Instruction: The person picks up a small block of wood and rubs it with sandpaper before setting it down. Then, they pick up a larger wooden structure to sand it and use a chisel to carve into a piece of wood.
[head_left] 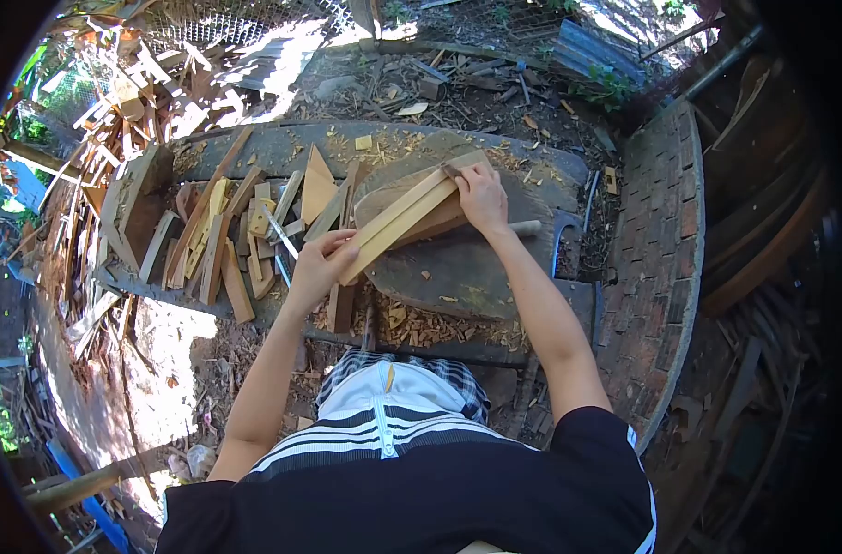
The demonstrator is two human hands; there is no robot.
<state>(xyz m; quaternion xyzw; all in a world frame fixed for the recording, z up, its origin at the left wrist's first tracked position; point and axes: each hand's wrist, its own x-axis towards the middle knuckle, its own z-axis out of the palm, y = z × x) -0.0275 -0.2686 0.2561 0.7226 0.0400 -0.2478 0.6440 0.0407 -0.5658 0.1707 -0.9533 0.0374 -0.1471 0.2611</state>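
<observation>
A pale wooden strip (404, 224) with a lengthwise groove or step lies slantwise over a thick wooden block (458, 263). My left hand (321, 268) grips its lower left end, thumb and fingers closed around the edge. At the upper right end, my right hand (484, 196) is closed on the strip, fingertips pressed against it. A small dark piece (451, 171) shows by the right fingertips; its kind cannot be made out. Just below my right wrist a round wooden handle (527, 228) sticks out over the block.
Many wood offcuts (236, 282) stand and lie left of the block on a dark bench (282, 138). Wood chips (416, 328) lie at the near edge. A curved brick-patterned panel (650, 249) borders the right side. Scrap wood (97, 203) is heaped at far left.
</observation>
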